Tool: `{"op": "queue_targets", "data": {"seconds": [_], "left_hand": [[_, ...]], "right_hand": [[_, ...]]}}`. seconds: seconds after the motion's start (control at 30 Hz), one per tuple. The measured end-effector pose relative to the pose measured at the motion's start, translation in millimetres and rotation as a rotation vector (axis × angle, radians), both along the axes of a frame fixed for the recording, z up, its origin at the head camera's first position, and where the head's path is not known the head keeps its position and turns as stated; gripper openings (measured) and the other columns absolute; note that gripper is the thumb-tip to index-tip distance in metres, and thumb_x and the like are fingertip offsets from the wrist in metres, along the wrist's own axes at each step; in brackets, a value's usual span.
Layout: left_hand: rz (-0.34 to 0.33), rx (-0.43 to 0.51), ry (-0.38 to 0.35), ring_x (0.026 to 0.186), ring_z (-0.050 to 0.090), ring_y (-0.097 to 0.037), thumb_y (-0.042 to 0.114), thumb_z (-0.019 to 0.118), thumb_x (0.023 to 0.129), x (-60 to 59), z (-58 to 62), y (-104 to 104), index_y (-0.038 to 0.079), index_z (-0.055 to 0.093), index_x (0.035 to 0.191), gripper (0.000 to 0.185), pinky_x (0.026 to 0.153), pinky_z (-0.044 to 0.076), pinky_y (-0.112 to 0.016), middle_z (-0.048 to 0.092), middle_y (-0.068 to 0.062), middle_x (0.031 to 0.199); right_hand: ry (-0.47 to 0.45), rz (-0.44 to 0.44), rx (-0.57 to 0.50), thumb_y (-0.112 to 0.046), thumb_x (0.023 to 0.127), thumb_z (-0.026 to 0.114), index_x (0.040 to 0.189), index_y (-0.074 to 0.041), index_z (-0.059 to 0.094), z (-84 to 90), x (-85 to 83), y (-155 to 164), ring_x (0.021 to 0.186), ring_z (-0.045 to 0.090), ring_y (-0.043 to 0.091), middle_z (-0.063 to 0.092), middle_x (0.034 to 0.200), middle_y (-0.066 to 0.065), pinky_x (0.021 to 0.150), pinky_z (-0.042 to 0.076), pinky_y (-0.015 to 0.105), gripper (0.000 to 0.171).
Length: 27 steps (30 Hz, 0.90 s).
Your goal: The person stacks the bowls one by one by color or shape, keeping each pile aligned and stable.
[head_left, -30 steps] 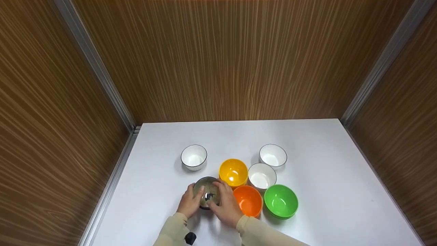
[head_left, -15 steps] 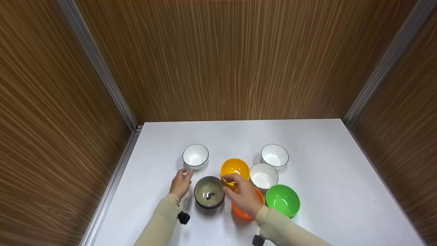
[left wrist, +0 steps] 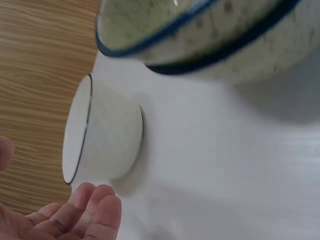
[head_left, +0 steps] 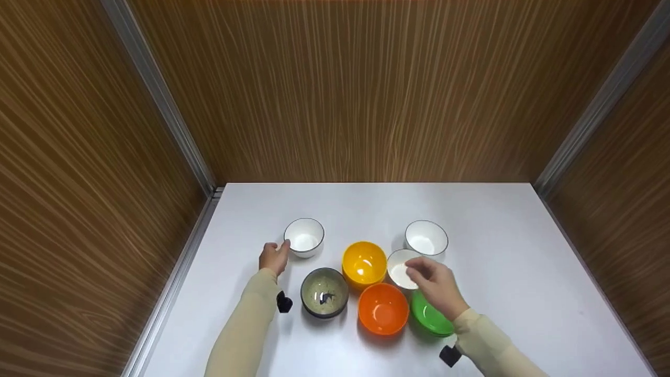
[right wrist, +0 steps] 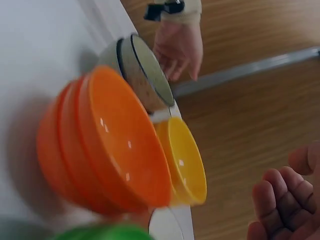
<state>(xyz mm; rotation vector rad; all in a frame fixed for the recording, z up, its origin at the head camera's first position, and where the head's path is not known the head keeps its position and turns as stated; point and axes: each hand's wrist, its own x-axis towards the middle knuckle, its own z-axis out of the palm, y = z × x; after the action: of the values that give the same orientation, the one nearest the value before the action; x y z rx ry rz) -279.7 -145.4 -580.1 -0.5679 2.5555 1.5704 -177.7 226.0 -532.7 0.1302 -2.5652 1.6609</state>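
1. White bowl (head_left: 304,236) with a dark rim stands toward the tabletop's (head_left: 523,272) left edge; left hand (head_left: 273,256), fingers relaxed, just beside it.
2. Right hand (head_left: 437,284), loosely curled and holding nothing, hovers over another white bowl (head_left: 400,268).
3. No readable writing.

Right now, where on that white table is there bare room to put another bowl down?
The table is bare along the back wall and right of the green bowl. The cluster around the yellow bowl and orange bowl is crowded.

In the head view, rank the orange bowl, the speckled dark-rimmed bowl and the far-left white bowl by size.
1. orange bowl, largest.
2. speckled dark-rimmed bowl.
3. far-left white bowl, smallest, though it sits farther from the camera, so its gap from the speckled one is unsure.
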Motion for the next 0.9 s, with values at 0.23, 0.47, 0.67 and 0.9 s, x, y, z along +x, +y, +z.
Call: {"op": "queue_targets", "data": {"seconds": [0.23,0.47,0.67,0.9], "left_hand": [[0.001,-0.089,-0.039,0.13,0.039,-0.041,0.042,0.046,0.097,-6.3,-5.1,-2,-0.012,0.034,0.137,0.069,0.109,0.035,-0.046,0.041,-0.032,0.138],[-0.042,-0.139,-0.076,0.13,0.038,-0.044,0.039,0.047,0.097,-3.9,-9.3,-3,-0.015,0.028,0.14,0.071,0.109,0.035,-0.047,0.038,-0.036,0.14],[-0.045,-0.136,-0.098,0.132,0.036,-0.043,0.029,0.048,0.097,-3.1,-15.1,-5,-0.011,0.025,0.143,0.066,0.11,0.034,-0.046,0.036,-0.034,0.142],[-0.044,-0.146,-0.092,0.132,0.037,-0.041,0.024,0.047,0.098,-0.4,-20.4,-9,-0.008,0.03,0.142,0.058,0.11,0.034,-0.046,0.039,-0.031,0.142]], "right_hand": [[-0.04,-0.095,0.021,-0.013,0.092,0.065,0.108,0.0,0.066,-5.5,-9.8,33,0.081,0.06,0.014,0.068,0.094,0.013,0.073,0.051,0.021,0.021],[-0.07,-0.136,0.121,-0.016,0.095,0.061,0.109,0.0,0.066,-11.9,-16.3,49,0.082,0.061,0.015,0.067,0.092,0.01,0.07,0.051,0.022,0.022],[-0.117,-0.115,0.15,-0.021,0.095,0.06,0.114,0.001,0.064,-17.6,-19.3,57,0.086,0.062,0.018,0.067,0.096,0.008,0.074,0.052,0.026,0.029],[-0.2,-0.069,0.178,-0.025,0.096,0.059,0.117,0.001,0.061,-19.8,-25.4,60,0.087,0.06,0.019,0.066,0.098,0.008,0.076,0.051,0.03,0.034]]}}
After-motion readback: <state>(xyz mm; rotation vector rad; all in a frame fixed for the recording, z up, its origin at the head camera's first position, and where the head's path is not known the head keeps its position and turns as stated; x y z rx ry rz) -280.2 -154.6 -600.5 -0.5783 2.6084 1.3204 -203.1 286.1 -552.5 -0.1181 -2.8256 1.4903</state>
